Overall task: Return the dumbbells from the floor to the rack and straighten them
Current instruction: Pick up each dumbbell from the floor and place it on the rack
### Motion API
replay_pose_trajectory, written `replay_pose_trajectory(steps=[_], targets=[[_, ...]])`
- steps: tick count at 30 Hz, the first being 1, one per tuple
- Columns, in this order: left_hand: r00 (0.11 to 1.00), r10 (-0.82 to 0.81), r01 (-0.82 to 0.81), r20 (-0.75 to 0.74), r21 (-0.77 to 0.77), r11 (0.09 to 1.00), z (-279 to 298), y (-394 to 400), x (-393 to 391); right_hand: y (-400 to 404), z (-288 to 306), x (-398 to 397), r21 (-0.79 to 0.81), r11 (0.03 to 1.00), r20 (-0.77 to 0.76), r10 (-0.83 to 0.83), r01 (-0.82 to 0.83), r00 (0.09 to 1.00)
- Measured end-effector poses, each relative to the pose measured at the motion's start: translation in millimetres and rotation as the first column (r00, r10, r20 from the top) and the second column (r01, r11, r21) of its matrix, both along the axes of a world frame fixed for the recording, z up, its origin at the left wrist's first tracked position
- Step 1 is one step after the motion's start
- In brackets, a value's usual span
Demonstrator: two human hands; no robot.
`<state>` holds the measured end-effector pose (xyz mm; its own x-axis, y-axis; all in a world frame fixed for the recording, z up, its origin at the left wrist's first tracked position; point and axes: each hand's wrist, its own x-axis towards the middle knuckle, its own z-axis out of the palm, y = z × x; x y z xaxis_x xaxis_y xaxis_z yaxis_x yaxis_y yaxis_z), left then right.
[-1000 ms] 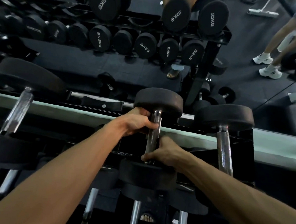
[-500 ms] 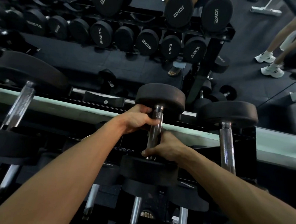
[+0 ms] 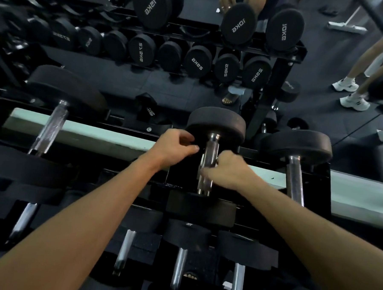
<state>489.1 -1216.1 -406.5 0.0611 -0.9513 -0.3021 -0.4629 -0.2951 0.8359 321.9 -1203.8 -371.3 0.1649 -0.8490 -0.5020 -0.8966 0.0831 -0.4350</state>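
A black dumbbell lies on the top tier of the rack (image 3: pixel 323 185), its chrome handle (image 3: pixel 210 152) pointing away from me between a far head (image 3: pixel 216 121) and a near head (image 3: pixel 200 208). My right hand (image 3: pixel 228 171) wraps the handle's middle from the right, fingers across the bar. My left hand (image 3: pixel 175 148) hovers just left of the handle below the far head, fingers loosely curled and holding nothing.
More dumbbells sit on the same tier at the right (image 3: pixel 295 174) and left (image 3: pixel 50 126), with several on the lower tier (image 3: pixel 178 272). A mirror (image 3: pixel 212 64) behind the rack reflects it. A person's legs in white shoes (image 3: pixel 353 95) stand at the upper right.
My left hand has let go of the handle's far end and drawn back to the left. My right hand slid up from the near end to mid-handle. The dumbbell stays on the rack.
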Motion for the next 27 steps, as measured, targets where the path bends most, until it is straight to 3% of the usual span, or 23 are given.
replay_pose_trajectory(steps=[2,6,15,22,27], targets=[[0.986,0.035,-0.019,0.163,-0.098,0.995,9,22,15,2,18,6,-0.127,0.991,-0.063,0.029,-0.037,0.998],[0.954,0.119,-0.068,0.276,-0.188,0.980,27,81,47,26,52,35,-0.307,0.930,-0.031,0.202,-0.202,0.979],[0.794,0.215,-0.081,0.568,-0.251,0.965,70,255,124,136,117,125,-0.541,0.676,-0.066,0.560,-0.501,0.826],[0.692,0.412,-0.346,0.593,-0.229,0.910,96,388,155,227,156,190,-0.619,0.435,-0.106,0.779,-0.654,0.618],[0.551,0.536,-0.518,0.639,-0.242,0.821,102,486,138,299,156,213,-0.617,0.257,-0.134,0.897,-0.744,0.421]])
